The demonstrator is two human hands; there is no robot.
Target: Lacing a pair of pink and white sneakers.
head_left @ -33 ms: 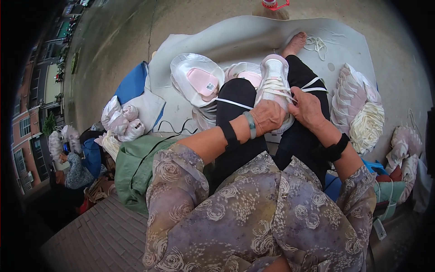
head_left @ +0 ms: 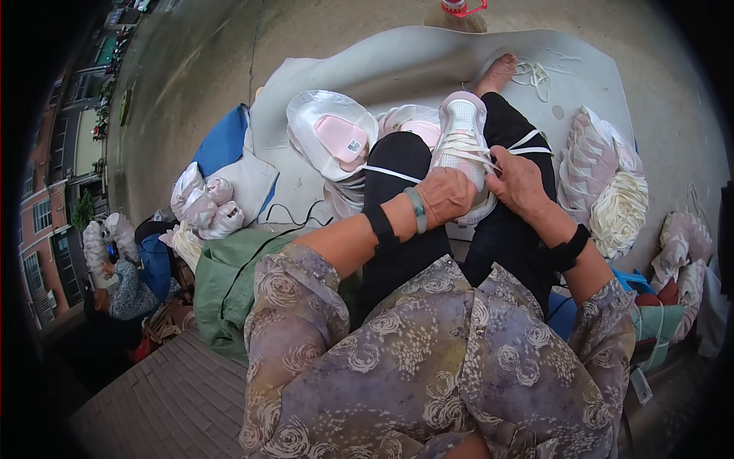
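A white and pale pink sneaker (head_left: 463, 136) rests between my black-trousered knees, toe pointing away, with a cream shoelace (head_left: 463, 145) crossing its front. My right hand (head_left: 521, 182) is closed at the shoe's right side, thumb and forefinger pinching the lace. At the left side, over the near part of the shoe, my left hand (head_left: 448, 197) is curled into a fist; its fingertips are turned down, and what they grip is hidden. A white band (head_left: 394, 174) circles my left knee, another (head_left: 529, 144) my right.
Pale pink and white shoe parts (head_left: 333, 138) are stacked left of my knees on a grey sheet (head_left: 428, 57). More bundled parts (head_left: 585, 164) and a hank of cream laces (head_left: 621, 214) lie right. Green cloth (head_left: 237, 283) is beside my left arm. Another person (head_left: 138, 287) sits far left.
My left hand has shifted slightly to the left, uncovering a bit more of the shoe's near part. The right hand stays in place, pinching the lace.
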